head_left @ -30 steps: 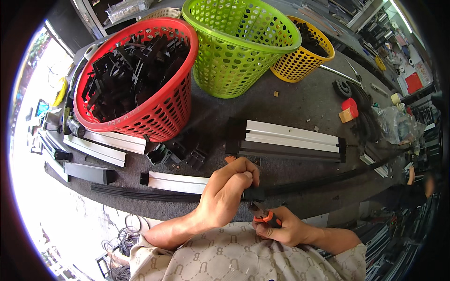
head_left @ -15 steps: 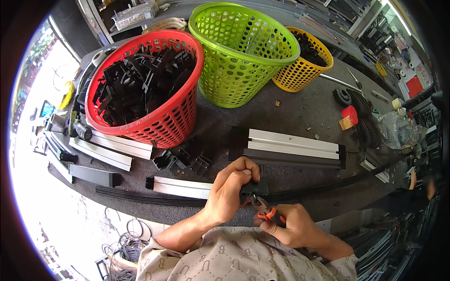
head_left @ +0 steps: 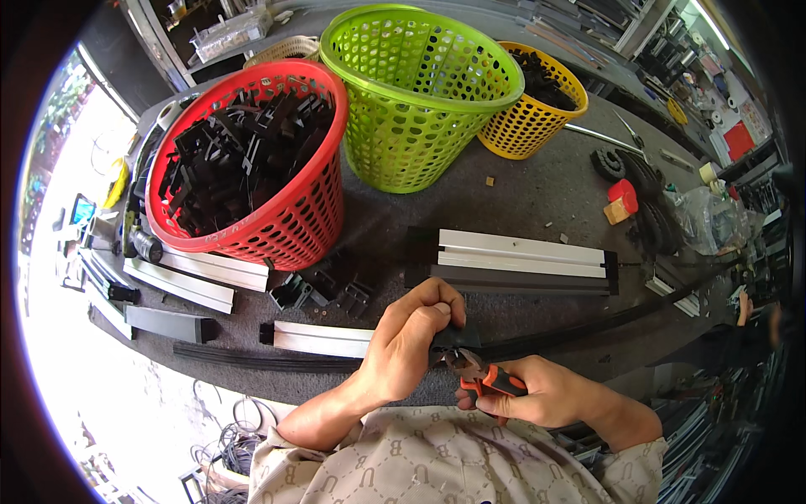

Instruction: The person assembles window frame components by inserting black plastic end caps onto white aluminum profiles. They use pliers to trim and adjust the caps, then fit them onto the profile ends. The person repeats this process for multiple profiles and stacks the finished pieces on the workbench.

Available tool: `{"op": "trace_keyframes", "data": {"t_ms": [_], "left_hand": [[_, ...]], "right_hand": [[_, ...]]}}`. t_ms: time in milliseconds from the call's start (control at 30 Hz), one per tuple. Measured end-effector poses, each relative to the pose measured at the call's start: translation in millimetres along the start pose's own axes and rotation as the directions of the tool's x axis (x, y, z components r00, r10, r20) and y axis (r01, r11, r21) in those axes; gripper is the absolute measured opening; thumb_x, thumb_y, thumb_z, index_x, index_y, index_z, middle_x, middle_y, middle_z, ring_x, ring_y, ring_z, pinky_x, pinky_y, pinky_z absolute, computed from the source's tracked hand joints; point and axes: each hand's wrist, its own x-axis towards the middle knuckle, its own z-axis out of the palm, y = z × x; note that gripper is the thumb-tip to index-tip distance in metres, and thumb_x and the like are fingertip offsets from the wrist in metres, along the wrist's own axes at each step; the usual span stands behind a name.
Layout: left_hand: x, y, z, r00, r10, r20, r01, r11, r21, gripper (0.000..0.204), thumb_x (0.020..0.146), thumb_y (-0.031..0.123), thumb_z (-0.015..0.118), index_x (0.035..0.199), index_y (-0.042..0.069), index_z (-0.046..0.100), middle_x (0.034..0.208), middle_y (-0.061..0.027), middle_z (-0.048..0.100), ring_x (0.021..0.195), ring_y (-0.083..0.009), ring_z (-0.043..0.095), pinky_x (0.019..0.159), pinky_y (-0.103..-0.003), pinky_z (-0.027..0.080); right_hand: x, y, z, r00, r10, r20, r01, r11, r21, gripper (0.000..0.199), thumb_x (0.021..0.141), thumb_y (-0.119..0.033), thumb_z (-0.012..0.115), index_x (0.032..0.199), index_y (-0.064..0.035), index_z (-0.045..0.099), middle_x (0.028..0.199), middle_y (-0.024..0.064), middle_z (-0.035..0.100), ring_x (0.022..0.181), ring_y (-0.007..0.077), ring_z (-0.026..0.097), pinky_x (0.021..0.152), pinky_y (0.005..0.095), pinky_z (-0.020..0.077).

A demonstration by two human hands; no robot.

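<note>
My left hand [head_left: 409, 343] is closed, with a small black plastic piece [head_left: 459, 337] in its fingers above the front of the bench. My right hand [head_left: 547, 393] grips cutting pliers [head_left: 502, 381] with orange and black handles. Their jaws are at the lower side of the black piece; whether they bite into it I cannot make out. Left of my left hand lies a white metal profile [head_left: 323, 338] with a black end. Several black plastic parts [head_left: 357, 296] are loose near the red basket [head_left: 323, 202], which is heaped with similar black parts.
Behind stand a tall green basket [head_left: 395, 139] and a yellow basket [head_left: 519, 134] holding black pieces. White and dark profiles [head_left: 525, 254] lie beyond my hands. At the right are a red-lidded jar [head_left: 621, 202] and a clear plastic bag [head_left: 714, 218]. Long black strips [head_left: 252, 357] run along the bench's front.
The pliers and my right hand have shifted slightly right and the handles look more spread. My left hand keeps its hold on the black piece. The whole view has turned a little.
</note>
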Motion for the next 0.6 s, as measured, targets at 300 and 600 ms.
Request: {"op": "trace_keyframes", "data": {"t_ms": [300, 600], "left_hand": [[-4.0, 10.3, -8.4, 0.998, 0.035, 0.056, -0.045, 0.98, 0.192, 0.028, 0.099, 0.018, 0.042, 0.093, -0.003, 0.06, 0.088, -0.004, 0.055, 0.083, -0.012, 0.046, 0.077, -0.028, 0.04], [-3.7, 10.3, -6.6, 0.999, 0.047, 0.014, -0.049, 0.984, 0.169, 0.027, 0.1, 0.017, 0.041, 0.093, -0.002, 0.059, 0.086, -0.0046, 0.055, 0.079, -0.0111, 0.047, 0.071, -0.027, 0.04]], "right_hand": [[4.4, -8.1, -6.6, 0.993, 0.083, 0.081, -0.074, 0.992, -0.102, 0.036, 0.109, -0.034, 0.064, 0.126, -0.0025, 0.068, 0.103, 0.0033, 0.074, 0.094, 0.0104, 0.064, 0.084, 0.0299, 0.0527], [16.2, 11.3, 7.5, 0.997, 0.027, 0.078, -0.026, 1.0, -0.017, 0.032, 0.107, -0.034, 0.069, 0.115, -0.0036, 0.068, 0.083, -0.0008, 0.061, 0.081, 0.0105, 0.052, 0.078, 0.0319, 0.0471]]}}
